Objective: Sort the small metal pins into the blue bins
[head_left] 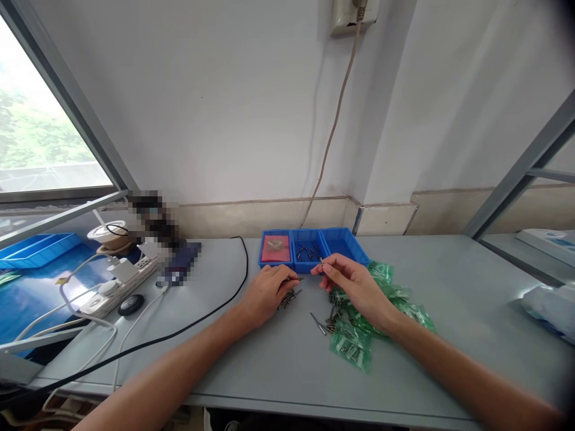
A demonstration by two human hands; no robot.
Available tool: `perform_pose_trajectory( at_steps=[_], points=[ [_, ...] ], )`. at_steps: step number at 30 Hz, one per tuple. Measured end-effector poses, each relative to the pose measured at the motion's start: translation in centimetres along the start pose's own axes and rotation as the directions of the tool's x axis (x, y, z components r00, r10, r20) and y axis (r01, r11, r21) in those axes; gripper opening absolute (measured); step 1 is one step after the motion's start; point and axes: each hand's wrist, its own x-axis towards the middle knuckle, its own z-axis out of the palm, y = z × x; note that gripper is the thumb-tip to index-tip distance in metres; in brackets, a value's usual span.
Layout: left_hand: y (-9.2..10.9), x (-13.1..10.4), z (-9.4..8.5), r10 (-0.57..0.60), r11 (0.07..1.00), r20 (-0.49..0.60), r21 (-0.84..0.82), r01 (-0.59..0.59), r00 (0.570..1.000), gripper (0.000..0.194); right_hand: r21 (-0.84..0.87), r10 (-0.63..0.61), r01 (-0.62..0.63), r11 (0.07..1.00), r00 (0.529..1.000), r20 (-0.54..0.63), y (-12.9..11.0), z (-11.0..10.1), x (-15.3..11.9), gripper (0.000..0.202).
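Observation:
My left hand (268, 294) is closed, thumb and forefinger pinched on a small metal piece whose tip (300, 279) just shows. Under its fingers lies a small pile of thin metal pins (288, 299). My right hand (353, 284) pinches another small metal piece (321, 263) in front of the blue bins; its exact shape is too small to make out. Below that hand, more metal pins (320, 324) lie loose on the desk, beside several green plastic bags (351, 347) with metal parts inside. The middle blue bin (297, 242) contains several dark metal pins.
The left blue bin (260, 251) holds a red piece with a small clear bag on it; the right one is a blue bin (345, 242). A black cable (197, 324) crosses the grey desk (251, 371). Leftward are a power strip (117, 287) and a drink cup (110, 234).

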Motion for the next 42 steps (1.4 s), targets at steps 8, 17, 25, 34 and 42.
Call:
perform_pose_trajectory(
  at_steps=[8, 17, 25, 34, 42],
  points=[
    [-0.36, -0.13, 0.08, 0.047, 0.992, 0.016, -0.121, -0.045, 0.999, 0.025, 0.011, 0.0, -0.001, 1.0, 0.992, 0.129, 0.42, 0.18, -0.08, 0.036],
    [-0.55, -0.13, 0.3, 0.087, 0.985, 0.036, -0.155, -0.081, 0.996, 0.027, 0.1, 0.003, -0.024, 0.995, 0.978, 0.207, 0.45, 0.2, -0.14, 0.035],
    [-0.34, -0.29, 0.21, 0.12, 0.99, 0.011, -0.081, -0.119, 0.993, 0.028, 0.098, 0.015, -0.036, 0.994, 0.979, 0.205, 0.29, 0.38, -0.22, 0.037],
    [-0.33, -0.23, 0.13, 0.169, 0.986, -0.003, -0.007, -0.169, 0.986, 0.035, 0.067, 0.023, -0.038, 0.997, 0.975, 0.223, 0.16, 0.28, -0.24, 0.036],
    [-0.09, -0.07, -0.13, 0.217, 0.976, -0.001, 0.027, -0.217, 0.976, 0.032, 0.067, 0.028, -0.047, 0.997, 0.964, 0.264, 0.41, 0.32, -0.28, 0.032]
  ],
)
